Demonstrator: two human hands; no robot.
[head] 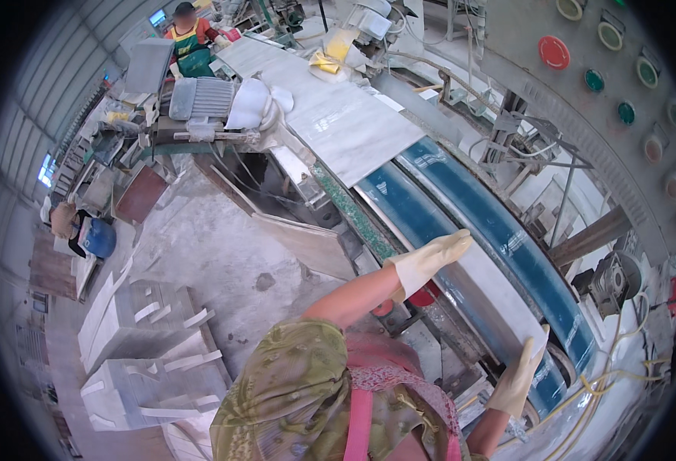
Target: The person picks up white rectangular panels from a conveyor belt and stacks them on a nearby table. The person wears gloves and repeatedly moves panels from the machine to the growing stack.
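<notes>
A narrow pale stone slab is over the blue conveyor belts in front of me, held between my two gloved hands. My left hand, in a cream rubber glove, is at its far end with the fingers stretched along the edge. At the near end, my right hand, gloved alike, has its fingers upright against the slab. The left blue belt runs partly under the slab, and the right blue belt lies beside it. Whether the slab rests on the belt or is lifted cannot be told.
A large wet stone slab covers the belts farther on. A control panel with buttons overhangs the right. Cut stone stacks stand on the floor at left. A co-worker stands at the far end; another person is at far left.
</notes>
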